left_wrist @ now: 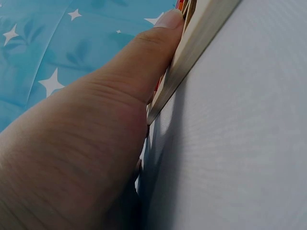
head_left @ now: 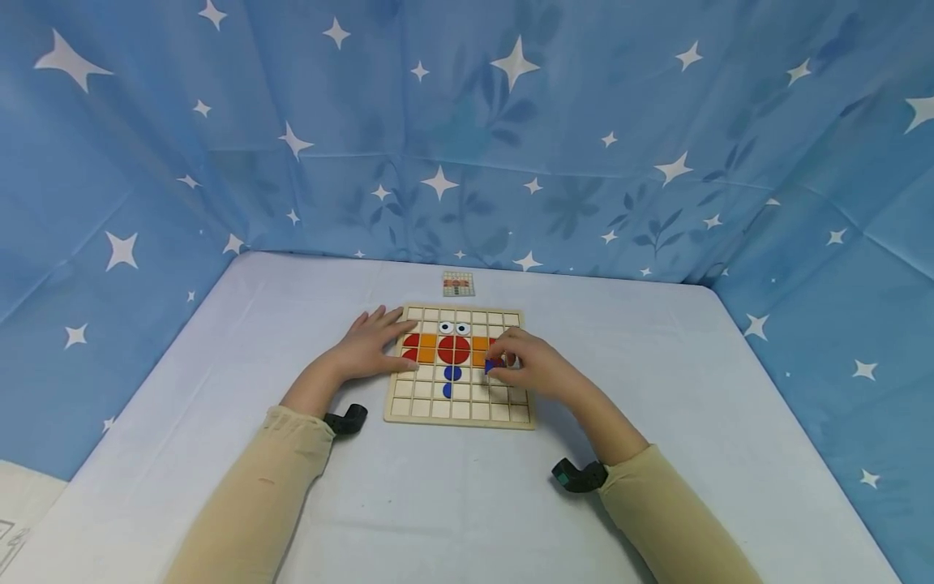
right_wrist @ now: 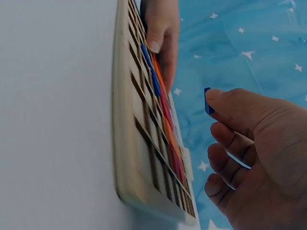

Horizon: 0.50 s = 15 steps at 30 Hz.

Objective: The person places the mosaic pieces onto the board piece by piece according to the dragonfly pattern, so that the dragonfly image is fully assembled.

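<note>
A wooden grid board (head_left: 458,422) lies on the table with coloured pieces set in its squares. Two white eye pieces (head_left: 454,328) sit above a red circle (head_left: 454,350); orange pieces (head_left: 427,349) flank it, with red pieces (head_left: 411,341) at the left side. Below are a blue circle (head_left: 452,373) and a blue half-round piece (head_left: 447,390). My left hand (head_left: 368,347) rests on the board's left edge, fingers spread. Over the board's right part, my right hand (head_left: 538,367) pinches a small blue piece (right_wrist: 208,101) between thumb and forefinger, raised off the grid.
Behind the board lies a small card (head_left: 458,284) printed with a similar grid picture. A white cloth (head_left: 430,503) covers the table. Blue curtains (head_left: 467,146) with white stars stand around the back and sides. Each wrist carries a black camera (head_left: 579,476).
</note>
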Tool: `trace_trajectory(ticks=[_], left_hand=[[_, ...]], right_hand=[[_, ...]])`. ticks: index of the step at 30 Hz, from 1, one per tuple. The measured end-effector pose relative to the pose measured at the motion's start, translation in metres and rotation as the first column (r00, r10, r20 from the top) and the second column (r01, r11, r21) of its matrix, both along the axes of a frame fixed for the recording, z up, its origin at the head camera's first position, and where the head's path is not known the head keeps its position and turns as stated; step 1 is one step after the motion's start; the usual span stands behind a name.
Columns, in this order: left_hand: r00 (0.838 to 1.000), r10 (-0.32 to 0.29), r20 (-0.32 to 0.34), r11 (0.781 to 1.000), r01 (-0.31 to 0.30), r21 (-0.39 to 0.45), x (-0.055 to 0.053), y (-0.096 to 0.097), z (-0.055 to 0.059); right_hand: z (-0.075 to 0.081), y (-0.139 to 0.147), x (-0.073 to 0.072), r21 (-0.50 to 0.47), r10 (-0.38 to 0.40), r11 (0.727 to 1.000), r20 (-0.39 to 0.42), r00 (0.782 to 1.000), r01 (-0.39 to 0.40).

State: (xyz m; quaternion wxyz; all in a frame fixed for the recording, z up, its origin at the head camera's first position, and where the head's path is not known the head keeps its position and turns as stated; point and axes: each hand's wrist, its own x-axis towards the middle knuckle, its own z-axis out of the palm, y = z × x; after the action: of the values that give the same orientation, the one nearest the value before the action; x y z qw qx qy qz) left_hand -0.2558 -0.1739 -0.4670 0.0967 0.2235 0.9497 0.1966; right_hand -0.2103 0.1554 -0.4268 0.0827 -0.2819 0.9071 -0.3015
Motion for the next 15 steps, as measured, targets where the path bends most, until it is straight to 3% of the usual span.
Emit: trace_trajectory(ticks=[15], left_hand=[[1.000,0.006,0.004,1.000,-0.006,-0.011,0.000,0.001,0.001]], right_hand=[[-0.017,-0.035,0.013,0.039,0.038,0.999,0.009,0.999,-0.038]])
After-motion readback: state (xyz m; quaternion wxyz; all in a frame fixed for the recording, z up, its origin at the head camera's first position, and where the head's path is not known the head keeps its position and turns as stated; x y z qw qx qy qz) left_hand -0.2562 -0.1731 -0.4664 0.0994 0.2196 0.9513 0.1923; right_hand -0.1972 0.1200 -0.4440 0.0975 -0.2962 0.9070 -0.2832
